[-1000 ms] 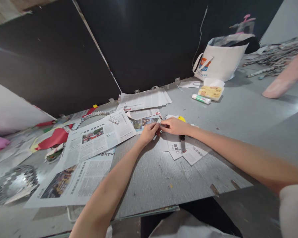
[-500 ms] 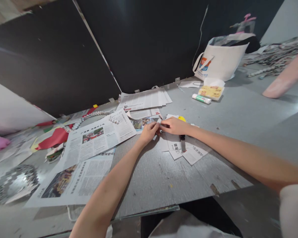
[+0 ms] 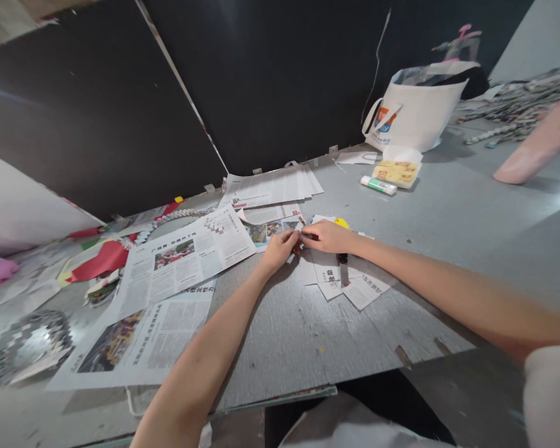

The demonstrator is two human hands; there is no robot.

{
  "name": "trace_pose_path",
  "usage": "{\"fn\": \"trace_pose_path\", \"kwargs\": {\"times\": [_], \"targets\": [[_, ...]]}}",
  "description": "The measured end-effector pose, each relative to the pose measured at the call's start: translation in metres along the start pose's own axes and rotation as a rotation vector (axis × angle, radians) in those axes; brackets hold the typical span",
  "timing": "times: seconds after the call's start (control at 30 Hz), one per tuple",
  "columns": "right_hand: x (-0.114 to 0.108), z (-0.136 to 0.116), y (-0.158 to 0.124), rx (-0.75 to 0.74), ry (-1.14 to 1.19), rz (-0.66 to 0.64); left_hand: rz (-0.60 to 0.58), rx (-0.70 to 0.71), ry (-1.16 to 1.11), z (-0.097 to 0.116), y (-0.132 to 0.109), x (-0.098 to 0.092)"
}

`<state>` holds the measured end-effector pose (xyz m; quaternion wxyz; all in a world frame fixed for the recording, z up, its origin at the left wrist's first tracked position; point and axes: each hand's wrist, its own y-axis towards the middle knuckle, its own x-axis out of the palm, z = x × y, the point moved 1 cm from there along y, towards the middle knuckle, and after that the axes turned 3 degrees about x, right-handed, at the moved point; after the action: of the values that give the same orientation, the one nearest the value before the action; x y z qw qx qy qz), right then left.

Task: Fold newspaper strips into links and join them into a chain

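My left hand [image 3: 281, 247] and my right hand [image 3: 324, 236] meet at the middle of the table, fingertips pinched together. Something small and partly hidden is between them; I cannot make out what it is. Cut newspaper pieces [image 3: 364, 289] lie beneath and beside my right wrist, with a dark-handled blade-like tool [image 3: 344, 270] on them. Just behind my right hand a yellow round object [image 3: 341, 223] shows. Left of my hands, printed newspaper sheets [image 3: 186, 258] overlap.
A glue stick [image 3: 378, 185] and a yellow tissue pack [image 3: 399, 171] lie beyond my right arm, near a white bag [image 3: 415, 112]. A pink cylinder [image 3: 539, 140] is at right. Red paper [image 3: 103, 261] and a folded-paper ring [image 3: 25, 348] lie left. A dark panel [image 3: 280, 81] stands behind.
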<state>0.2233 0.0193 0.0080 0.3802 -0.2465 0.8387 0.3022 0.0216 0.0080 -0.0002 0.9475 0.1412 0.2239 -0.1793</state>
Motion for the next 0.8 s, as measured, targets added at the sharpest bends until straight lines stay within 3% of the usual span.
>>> {"fn": "trace_pose_path", "kwargs": {"times": [0.13,0.33,0.8], "targets": [[0.001,0.003,-0.001,-0.041,-0.024,0.016,-0.016,0.002,0.017,0.003,-0.001,0.001],[-0.001,0.002,-0.001,0.030,0.002,0.064,0.014,-0.015,-0.104,-0.004,0.000,0.002],[0.003,0.008,0.001,-0.028,-0.015,-0.011,-0.014,0.018,-0.013,0.001,-0.001,-0.001]]}}
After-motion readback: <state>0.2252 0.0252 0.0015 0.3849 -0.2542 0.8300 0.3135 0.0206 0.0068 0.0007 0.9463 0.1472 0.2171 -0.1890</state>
